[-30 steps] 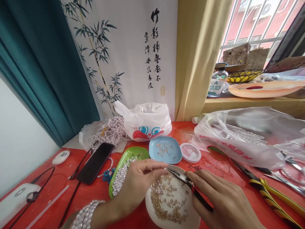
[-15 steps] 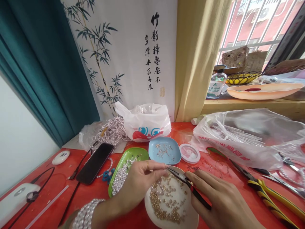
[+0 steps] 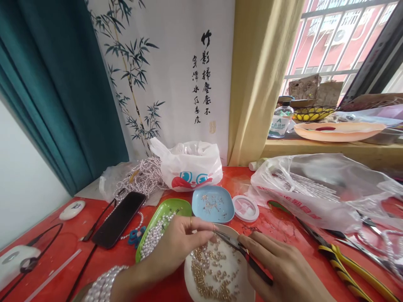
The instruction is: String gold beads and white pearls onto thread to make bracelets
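Note:
My right hand (image 3: 277, 262) grips small black-handled pliers (image 3: 256, 265), whose slim metal jaws point left over a white dish (image 3: 192, 280). My left hand (image 3: 185, 239) is closed in a pinch right at the tip of the jaws; whatever lies between thumb and forefinger is too small to name. Gold beads (image 3: 199, 272) and clear beads lie in the dish below both hands. Left of it, partly behind my left hand, is a green tray (image 3: 163, 206) with pearly beads (image 3: 154, 239). A blue tray (image 3: 197, 214) with small metal bits stands beyond my fingertips.
A round white case (image 3: 246, 208) sits by the blue tray. Larger yellow-black pliers (image 3: 340, 260) and scissors (image 3: 362, 247) lie at right before a plastic bag (image 3: 302, 201). A phone (image 3: 119, 220), cables and bead strands (image 3: 141, 178) are at left; a white bag (image 3: 192, 163) stands behind.
The view has shifted slightly, so everything sits a little further left and mostly lower. Both hands keep nearly the same pose, with the pliers still at the left fingertips.

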### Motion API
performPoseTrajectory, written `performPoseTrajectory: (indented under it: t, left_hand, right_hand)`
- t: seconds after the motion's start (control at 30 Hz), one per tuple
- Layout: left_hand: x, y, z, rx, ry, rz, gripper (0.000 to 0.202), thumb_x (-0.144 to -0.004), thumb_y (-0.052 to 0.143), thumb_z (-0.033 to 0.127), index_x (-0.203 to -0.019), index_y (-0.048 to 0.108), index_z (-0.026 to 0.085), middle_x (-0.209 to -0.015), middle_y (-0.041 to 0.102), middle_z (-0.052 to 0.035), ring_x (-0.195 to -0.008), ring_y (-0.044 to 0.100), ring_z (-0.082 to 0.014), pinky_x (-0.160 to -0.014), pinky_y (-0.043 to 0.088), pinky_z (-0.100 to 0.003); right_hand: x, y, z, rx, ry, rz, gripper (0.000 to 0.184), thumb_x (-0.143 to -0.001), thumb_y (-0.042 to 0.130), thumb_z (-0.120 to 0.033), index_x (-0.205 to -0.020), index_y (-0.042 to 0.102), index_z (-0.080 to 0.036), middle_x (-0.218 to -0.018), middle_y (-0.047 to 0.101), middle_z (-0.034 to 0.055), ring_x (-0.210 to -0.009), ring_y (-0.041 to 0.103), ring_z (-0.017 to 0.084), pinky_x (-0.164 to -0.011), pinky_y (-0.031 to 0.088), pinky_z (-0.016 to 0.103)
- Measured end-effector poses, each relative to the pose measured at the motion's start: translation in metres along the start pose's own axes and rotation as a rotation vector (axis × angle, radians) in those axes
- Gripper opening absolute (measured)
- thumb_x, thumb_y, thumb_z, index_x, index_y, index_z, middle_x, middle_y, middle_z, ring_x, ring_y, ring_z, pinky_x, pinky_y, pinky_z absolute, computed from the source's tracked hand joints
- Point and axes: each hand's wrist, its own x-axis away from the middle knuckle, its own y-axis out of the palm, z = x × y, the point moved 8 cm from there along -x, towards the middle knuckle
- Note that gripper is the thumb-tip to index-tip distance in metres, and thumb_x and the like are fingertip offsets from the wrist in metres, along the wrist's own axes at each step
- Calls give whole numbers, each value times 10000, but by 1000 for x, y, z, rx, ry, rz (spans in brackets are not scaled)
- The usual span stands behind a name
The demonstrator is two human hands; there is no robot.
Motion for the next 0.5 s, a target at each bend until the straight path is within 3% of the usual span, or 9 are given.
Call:
performPoseTrajectory:
  t: [0.23, 0.5]
  left_hand:
    - [-2, 1, 0, -116, -2, 5, 174, -712, 571, 204, -814, 704, 160, -779, 686, -54, -732, 582, -158, -658, 436, -253]
    - [-3, 1, -6, -73, -32, 3, 225, -663, 644, 264, -848, 697, 148, -839, 683, -76, -771, 594, -183, -703, 451, -284]
  right_hand:
    - [0, 2, 2, -33, 58, -84, 256, -723, 439, -110, -890, 625, -162, -679, 630, 45, -588, 597, 146, -527, 491, 236]
    - [1, 9, 6, -87, 152, -183, 272, -690, 444, -83, -881, 616, -173, -689, 604, 36, -574, 567, 135, -502, 454, 219]
